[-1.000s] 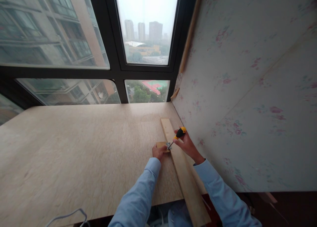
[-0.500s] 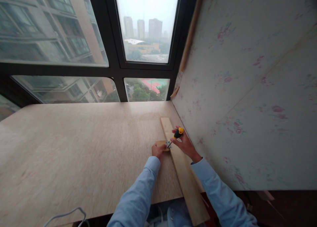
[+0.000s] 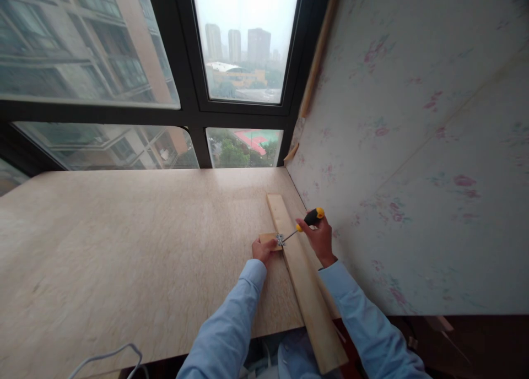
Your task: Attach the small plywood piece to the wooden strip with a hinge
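A long wooden plank (image 3: 306,291) lies on the plywood table (image 3: 124,241) along the right wall, its near end past the table's edge. A small wooden block (image 3: 267,238) sits against the plank's left side, with a small metal bracket (image 3: 280,239) where they meet. My left hand (image 3: 263,251) is closed on the block and presses it down. My right hand (image 3: 318,236) grips a screwdriver (image 3: 308,220) with a black and yellow handle. Its tip rests on the bracket.
A wall with flowered paper (image 3: 413,147) rises close on the right. Dark-framed windows (image 3: 194,114) stand behind the table. A white cable (image 3: 107,359) loops at the table's near left edge.
My right hand has swung the screwdriver handle out to the right and lowered its angle, with the tip kept at the bracket. The left hand has stayed on the block.
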Action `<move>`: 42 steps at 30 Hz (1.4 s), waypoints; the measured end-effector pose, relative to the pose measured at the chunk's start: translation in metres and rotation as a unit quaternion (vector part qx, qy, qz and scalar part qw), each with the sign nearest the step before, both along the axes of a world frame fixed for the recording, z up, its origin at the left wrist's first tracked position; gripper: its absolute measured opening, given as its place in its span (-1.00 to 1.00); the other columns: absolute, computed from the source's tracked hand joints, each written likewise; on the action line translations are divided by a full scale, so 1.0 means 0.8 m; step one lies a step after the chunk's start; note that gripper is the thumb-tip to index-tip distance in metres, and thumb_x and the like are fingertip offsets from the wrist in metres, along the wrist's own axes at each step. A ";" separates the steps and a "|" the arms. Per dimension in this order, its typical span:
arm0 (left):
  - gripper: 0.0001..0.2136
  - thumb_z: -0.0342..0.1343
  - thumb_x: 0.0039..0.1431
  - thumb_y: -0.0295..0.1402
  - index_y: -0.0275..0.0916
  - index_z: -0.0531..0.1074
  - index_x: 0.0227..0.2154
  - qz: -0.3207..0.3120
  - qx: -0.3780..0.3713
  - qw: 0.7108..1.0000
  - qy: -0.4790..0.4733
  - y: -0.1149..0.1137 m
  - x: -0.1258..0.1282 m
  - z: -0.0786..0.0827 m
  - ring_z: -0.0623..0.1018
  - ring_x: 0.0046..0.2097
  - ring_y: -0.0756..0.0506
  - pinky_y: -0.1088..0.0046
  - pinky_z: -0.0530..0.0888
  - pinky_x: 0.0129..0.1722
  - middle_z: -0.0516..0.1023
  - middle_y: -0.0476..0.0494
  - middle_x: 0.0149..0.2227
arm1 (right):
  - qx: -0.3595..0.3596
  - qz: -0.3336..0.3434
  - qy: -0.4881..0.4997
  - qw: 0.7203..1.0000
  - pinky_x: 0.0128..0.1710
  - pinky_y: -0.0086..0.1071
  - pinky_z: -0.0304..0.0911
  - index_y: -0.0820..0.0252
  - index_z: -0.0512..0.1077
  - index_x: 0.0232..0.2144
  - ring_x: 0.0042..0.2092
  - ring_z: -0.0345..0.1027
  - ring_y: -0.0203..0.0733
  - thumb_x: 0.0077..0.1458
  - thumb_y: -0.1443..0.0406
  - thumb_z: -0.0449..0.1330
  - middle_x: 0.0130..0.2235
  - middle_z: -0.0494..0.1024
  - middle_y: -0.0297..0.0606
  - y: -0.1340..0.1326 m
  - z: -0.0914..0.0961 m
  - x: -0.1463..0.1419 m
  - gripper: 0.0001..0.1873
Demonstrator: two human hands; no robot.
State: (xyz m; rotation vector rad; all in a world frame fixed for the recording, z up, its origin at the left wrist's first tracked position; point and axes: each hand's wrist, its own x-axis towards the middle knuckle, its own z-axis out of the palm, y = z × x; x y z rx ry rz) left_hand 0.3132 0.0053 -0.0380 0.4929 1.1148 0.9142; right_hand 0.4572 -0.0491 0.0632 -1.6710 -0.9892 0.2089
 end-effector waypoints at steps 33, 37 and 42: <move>-0.72 0.21 -0.03 -0.53 -0.33 0.42 -0.20 0.055 0.031 0.998 0.021 -0.015 -0.015 0.033 0.58 -0.30 -0.08 0.40 0.54 -0.32 0.58 -0.23 -0.26 | -0.314 0.077 -0.269 0.907 0.06 -0.19 0.22 0.34 0.17 0.19 0.06 0.32 0.08 0.14 0.20 0.09 -0.01 0.44 0.07 -0.080 -0.114 0.058 -0.39; -0.64 0.23 -0.05 -0.51 -0.28 0.44 -0.12 -0.052 0.235 0.965 0.103 -0.038 0.006 0.062 0.56 -0.08 -0.18 0.27 0.49 -0.04 0.56 -0.27 -0.12 | -0.279 0.104 -0.206 0.932 0.12 -0.17 0.19 0.26 0.19 0.18 0.10 0.28 0.03 0.10 0.16 0.07 0.03 0.41 -0.05 -0.092 -0.129 0.065 -0.39; -0.55 0.15 -0.08 -0.55 -0.30 0.44 -0.04 -0.297 0.455 0.770 0.335 -0.084 0.038 0.070 0.27 0.24 -0.32 0.07 0.13 0.27 0.38 -0.37 0.15 | -0.246 0.097 -0.155 0.952 0.10 -0.15 0.22 0.21 0.23 0.15 0.06 0.32 0.01 0.06 0.16 0.08 -0.01 0.44 -0.09 -0.093 -0.135 0.066 -0.40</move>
